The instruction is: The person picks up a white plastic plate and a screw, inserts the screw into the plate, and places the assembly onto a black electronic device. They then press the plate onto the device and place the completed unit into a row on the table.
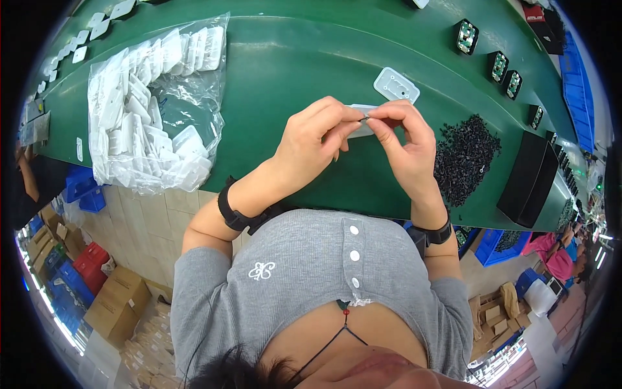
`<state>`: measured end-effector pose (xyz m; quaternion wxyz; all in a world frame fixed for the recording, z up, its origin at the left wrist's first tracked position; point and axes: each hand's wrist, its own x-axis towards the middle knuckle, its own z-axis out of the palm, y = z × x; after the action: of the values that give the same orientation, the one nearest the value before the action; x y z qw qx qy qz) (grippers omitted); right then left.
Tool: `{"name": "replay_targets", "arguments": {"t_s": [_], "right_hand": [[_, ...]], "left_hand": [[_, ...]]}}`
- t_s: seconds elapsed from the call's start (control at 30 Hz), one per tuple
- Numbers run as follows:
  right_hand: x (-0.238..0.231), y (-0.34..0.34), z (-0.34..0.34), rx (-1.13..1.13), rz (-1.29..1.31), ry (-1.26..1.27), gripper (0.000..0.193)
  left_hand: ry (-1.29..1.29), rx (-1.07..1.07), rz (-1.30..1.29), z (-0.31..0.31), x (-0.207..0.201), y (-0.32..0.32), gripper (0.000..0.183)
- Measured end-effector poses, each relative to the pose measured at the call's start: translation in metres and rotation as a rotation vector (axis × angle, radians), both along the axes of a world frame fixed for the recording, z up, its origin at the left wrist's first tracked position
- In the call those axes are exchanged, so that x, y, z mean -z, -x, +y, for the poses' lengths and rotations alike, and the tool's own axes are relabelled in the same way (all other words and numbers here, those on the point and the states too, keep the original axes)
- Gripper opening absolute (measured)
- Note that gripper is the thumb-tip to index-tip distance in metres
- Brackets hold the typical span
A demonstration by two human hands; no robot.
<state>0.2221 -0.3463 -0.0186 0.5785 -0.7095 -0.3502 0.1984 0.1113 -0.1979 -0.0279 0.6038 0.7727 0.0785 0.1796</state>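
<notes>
In front of me my left hand [316, 135] and my right hand [408, 139] meet, thumbs and forefingers pinched together. Between their fingertips is a small black part [365, 118]; its exact shape is too small to tell. Beneath the fingers lies a white plastic cover [363, 130], largely hidden by the hands. Just beyond my right hand a second white cover [396, 85] rests on the green table, its hollow side with raised details facing up. A heap of small black plastic parts [468, 159] spreads to the right of my right hand.
A clear bag [155, 110] full of white covers lies at the left of the green table [272, 71]. Black housings with circuit boards [466, 37] stand along the far right. A black box [530, 180] sits near the right edge. Other people [554, 251] are at the far right.
</notes>
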Motion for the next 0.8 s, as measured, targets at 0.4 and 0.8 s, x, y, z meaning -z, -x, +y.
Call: {"name": "replay_targets", "arguments": {"t_s": [0.4, 0.8], "right_hand": [[-0.005, 0.01, 0.0, 0.039, -0.418, 0.072, 0.01], [0.003, 0.018, 0.007, 0.131, -0.46, -0.007, 0.018]], "left_hand": [[0.62, -0.006, 0.186, -0.005, 0.001, 0.006, 0.021], [0.841, 0.005, 0.123, -0.006, 0.005, 0.006, 0.013]]}}
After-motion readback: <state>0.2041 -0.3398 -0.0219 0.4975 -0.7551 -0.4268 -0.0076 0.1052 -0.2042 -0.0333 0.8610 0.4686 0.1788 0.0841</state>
